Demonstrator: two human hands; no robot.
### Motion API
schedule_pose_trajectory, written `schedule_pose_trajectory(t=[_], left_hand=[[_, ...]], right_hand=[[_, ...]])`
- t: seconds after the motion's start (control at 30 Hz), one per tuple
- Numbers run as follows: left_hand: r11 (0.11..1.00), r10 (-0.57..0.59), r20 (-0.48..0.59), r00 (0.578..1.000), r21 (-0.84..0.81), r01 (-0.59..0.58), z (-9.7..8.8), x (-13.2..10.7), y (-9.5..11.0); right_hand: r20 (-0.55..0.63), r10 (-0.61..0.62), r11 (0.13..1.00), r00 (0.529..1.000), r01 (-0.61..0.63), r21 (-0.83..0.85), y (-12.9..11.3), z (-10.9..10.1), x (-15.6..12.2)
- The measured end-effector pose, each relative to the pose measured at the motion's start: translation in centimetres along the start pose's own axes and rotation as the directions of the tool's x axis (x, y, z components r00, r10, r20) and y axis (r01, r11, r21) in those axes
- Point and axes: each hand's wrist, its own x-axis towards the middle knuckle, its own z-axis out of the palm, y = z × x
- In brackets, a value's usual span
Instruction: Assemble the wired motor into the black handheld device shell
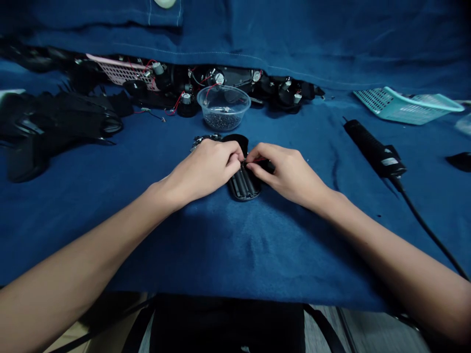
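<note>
A black plastic housing [245,185] with long grooves, like a battery compartment, lies on the blue cloth in front of me. Over its far end, my left hand [211,164] has its thumb and forefinger pinched together. From the other side my right hand [281,166] pinches at the same spot, its fingertips close to the left ones. A bit of red wire shows by the right fingers. Whatever lies between the fingertips is too small to make out. Small metal parts [200,140] sit just behind the left hand.
A clear plastic bowl [224,110] of small dark screws stands behind the housing. Black parts with motors and red wires line the back, near a pink basket [123,71]. Black casings [59,122] lie left. A corded electric screwdriver [373,147] and a turquoise basket [408,105] are right.
</note>
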Motion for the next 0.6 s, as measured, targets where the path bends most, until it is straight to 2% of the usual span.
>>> schedule_pose_trajectory(t=[0.13,0.27,0.6], left_hand=[[0.998,0.026,0.045,0.999,0.051,-0.029,-0.14,0.1,0.1],[0.996,0.072,0.086,0.994,0.046,-0.076,-0.29,0.18,0.17],[1.0,0.029,0.111,0.993,-0.002,-0.029,-0.66,0.2,-0.07]], right_hand=[[0.023,-0.052,0.996,0.998,0.053,-0.067,-0.11,0.09,-0.03],[0.043,-0.054,0.993,0.998,0.059,-0.099,-0.11,0.14,-0.12],[-0.009,0.01,0.998,1.0,-0.011,-0.067,-0.02,0.02,-0.11]])
